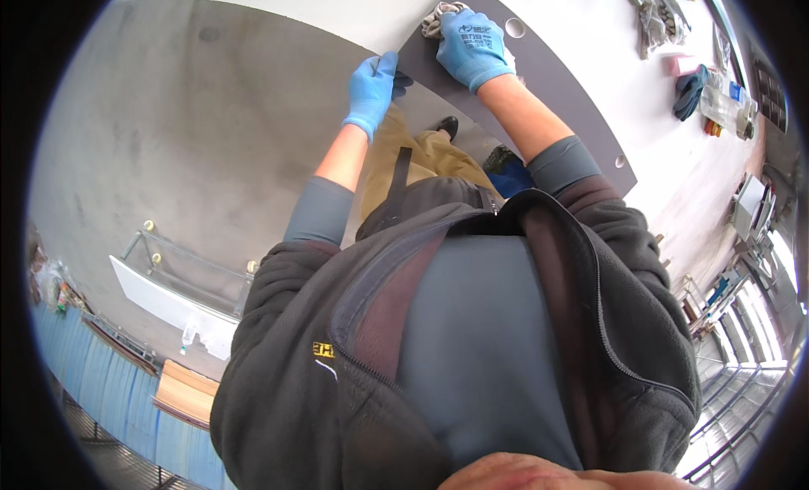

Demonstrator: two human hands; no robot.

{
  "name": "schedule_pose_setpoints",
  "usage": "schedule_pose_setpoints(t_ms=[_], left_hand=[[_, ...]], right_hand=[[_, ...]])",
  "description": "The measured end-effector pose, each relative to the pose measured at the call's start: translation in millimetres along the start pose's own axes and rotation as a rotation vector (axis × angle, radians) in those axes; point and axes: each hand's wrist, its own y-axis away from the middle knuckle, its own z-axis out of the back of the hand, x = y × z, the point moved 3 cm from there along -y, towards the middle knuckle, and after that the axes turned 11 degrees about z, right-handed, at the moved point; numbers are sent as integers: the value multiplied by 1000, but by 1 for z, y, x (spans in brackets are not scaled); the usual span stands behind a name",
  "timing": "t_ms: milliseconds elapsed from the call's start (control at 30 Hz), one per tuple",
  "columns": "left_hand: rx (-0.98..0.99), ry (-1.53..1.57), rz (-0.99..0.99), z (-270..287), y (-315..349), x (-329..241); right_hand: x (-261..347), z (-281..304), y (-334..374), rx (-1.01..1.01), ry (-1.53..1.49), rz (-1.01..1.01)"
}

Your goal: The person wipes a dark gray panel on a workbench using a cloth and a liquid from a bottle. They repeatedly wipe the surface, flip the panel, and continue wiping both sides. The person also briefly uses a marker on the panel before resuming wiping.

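Observation:
A long dark grey panel [552, 94] with a curved outer edge and round pale holes lies on a white surface in front of me. My right hand [474, 48], in a blue glove, presses a crumpled light cloth [435, 22] onto the panel's far left part, fingers closed over it. Beside the panel's left end is my left hand [372, 90], also in a blue glove. Its fingers are curled together close to the panel's edge; what they hold, if anything, is hidden.
Along the right of the white table [619, 43] lie a bag of small parts [661, 22], a pink roll [683, 65], a dark blue glove [691, 94] and a clear plastic container [726, 107]. Behind my left side, a wheeled metal frame with a white board [160, 300] stands on the grey floor.

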Motion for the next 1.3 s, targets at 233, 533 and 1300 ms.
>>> schedule_pose_setpoints(t_ms=[233, 533, 1300], left_hand=[[-109, -221, -72, -2, 4, -8], [-25, -102, 2, 0, -7, 5], [-138, -210, -70, -6, 13, -11]], right_hand=[[1, -4, 108, 131, -171, 183], [17, -2, 7, -30, -3, 155], [-2, 12, 129, 398, -151, 242]])
